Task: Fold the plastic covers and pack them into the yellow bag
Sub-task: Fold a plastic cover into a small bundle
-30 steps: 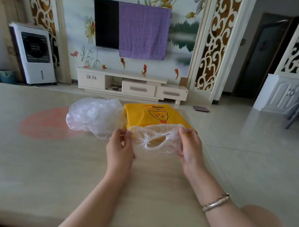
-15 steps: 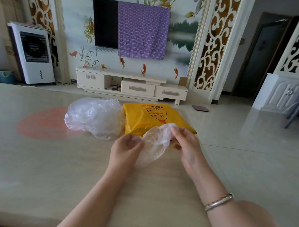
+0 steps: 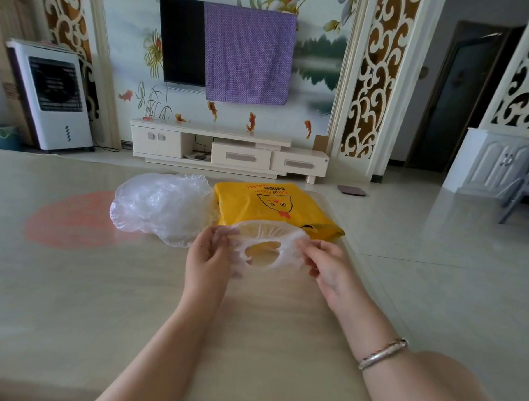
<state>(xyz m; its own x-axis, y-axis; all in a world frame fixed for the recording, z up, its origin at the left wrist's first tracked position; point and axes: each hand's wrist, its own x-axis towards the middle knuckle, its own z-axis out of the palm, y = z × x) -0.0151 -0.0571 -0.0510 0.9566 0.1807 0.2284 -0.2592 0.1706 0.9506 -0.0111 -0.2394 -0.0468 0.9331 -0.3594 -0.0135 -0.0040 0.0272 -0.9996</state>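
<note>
Left hand (image 3: 208,252) and right hand (image 3: 325,263) each pinch one edge of a clear plastic cover (image 3: 265,246), stretched between both grips. Yellow bag (image 3: 272,205) lies just beyond them on the counter (image 3: 71,298); loose cover pile (image 3: 163,206) beyond-left.

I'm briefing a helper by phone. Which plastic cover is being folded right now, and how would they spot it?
On the beige table, find the yellow bag. Just in front of it, the left hand and right hand stretch one plastic cover between them. Unlike the loose pile of covers, it is lifted, its elastic opening facing the camera.
</note>
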